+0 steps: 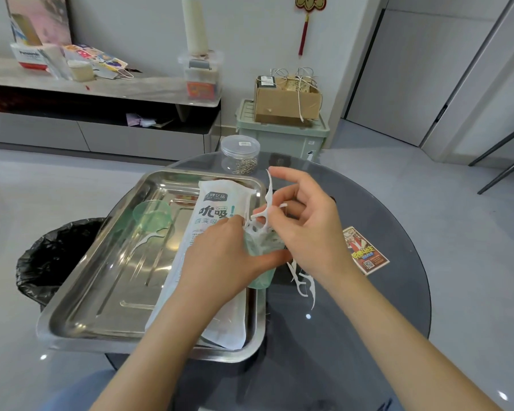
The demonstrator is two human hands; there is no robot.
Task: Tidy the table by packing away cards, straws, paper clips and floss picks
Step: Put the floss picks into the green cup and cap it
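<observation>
A round dark glass surface (368, 336) stands in a pale grey room with a glossy floor. Beyond it, a long grey low cabinet (101, 134) runs along the wall, its top cluttered with boxes and paper. A brown cardboard box (285, 102) sits on a mint-green plastic storage crate (282, 137), and a red tasselled ornament (304, 28) hangs on the wall above. A bin lined with a black bag (54, 256) stands on the floor to the left of the surface.

A rectangular stainless-steel tray (113, 277) fills the left part of the surface. A long white printed paper straw packet (211, 212) lies in it lengthwise, beside a translucent green round lid (152, 213) and one stray white plastic floss pick (146, 241).

A clear lidded plastic jar (240, 154), with silver paper clips (245, 169) at its bottom, stands behind the tray's far edge. A colourful printed card (365, 252) lies flat near the right rim.

Over the tray's right edge, the left hand (220, 262) grips a translucent green plastic tub (260, 278), its fingers (273, 258) curled around the wall. A tangle of white picks pokes from the tub's mouth.

The right hand (309, 226) is just above, its fingers (282, 173) pinching a curved white pick (269, 200) whose pointed end rises clear. More loose white picks (303, 283) lie on the glass below the right wrist, near the tub.
</observation>
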